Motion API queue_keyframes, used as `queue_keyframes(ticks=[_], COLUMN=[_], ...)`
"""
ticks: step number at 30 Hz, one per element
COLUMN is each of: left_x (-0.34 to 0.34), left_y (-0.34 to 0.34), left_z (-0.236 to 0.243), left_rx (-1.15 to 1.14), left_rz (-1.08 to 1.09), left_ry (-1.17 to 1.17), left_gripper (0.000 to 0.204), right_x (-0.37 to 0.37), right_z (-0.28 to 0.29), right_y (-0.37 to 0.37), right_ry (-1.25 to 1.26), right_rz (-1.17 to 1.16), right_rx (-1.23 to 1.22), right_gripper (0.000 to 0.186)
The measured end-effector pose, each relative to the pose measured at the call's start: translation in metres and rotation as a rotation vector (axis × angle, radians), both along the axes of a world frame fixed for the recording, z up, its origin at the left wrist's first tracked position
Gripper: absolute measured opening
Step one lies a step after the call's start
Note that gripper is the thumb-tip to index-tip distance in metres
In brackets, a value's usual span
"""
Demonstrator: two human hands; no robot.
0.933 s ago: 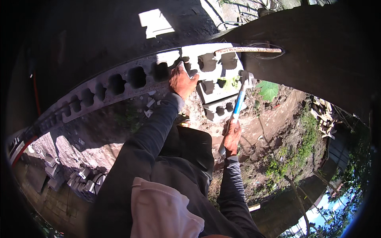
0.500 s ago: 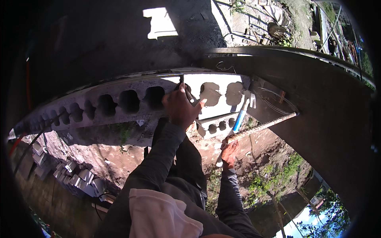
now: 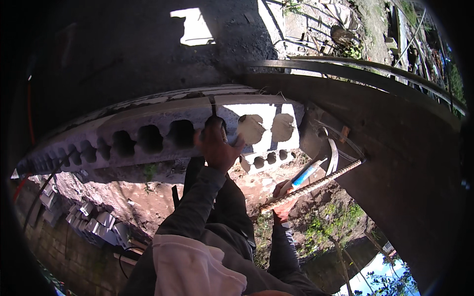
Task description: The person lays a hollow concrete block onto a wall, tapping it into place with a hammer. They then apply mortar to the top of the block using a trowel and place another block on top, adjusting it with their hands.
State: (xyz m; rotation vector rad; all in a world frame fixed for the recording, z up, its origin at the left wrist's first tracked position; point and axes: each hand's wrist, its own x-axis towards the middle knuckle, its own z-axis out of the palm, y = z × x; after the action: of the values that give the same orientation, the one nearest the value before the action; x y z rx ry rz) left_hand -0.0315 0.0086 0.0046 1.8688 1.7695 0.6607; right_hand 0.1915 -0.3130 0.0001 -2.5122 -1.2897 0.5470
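My left hand [image 3: 217, 150] is at the joint between two hollow concrete blocks. Its fingers reach into a dark hollow and are closed around a short, narrow rod [image 3: 224, 134] whose kind I cannot make out. To the right, sunlight falls on the end block [image 3: 268, 109] with its two pale hollows. My right hand [image 3: 283, 209] grips a hammer [image 3: 307, 173] with a blue handle, tilted up to the right; its head is smeared by motion. A ridged steel bar [image 3: 321, 181] crosses in front of that hand and hides some of the fingers.
The row of hollow blocks [image 3: 106, 121] runs away to the left. A dark upright panel [image 3: 405, 163] rises at the right, with wire [image 3: 345, 143] near the bar's end. Lower left, several loose blocks [image 3: 101, 224] lie piled. Sloping soil [image 3: 133, 197] lies below the wall.
My right hand has lowered a little and the hammer has tilted further right, its head now near the panel. The whole view has shifted slightly; my left hand stays at the joint.
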Motion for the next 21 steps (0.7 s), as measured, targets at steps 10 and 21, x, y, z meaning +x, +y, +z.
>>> queue_keyframes(ticks=[10,21], left_x=[-0.001,0.008], left_y=[-0.009,-0.01], left_z=[-0.008,-0.006], left_rx=[0.023,0.061], left_rz=[-0.029,0.012], left_ry=[0.059,0.162], left_gripper=[0.078,0.078], right_x=[-0.035,-0.024], right_z=[0.068,0.052], right_y=[0.107,0.147], right_ry=[0.585,0.848], right_rz=[-0.594,-0.555], right_rx=[-0.073,0.099], right_gripper=[0.055,0.036])
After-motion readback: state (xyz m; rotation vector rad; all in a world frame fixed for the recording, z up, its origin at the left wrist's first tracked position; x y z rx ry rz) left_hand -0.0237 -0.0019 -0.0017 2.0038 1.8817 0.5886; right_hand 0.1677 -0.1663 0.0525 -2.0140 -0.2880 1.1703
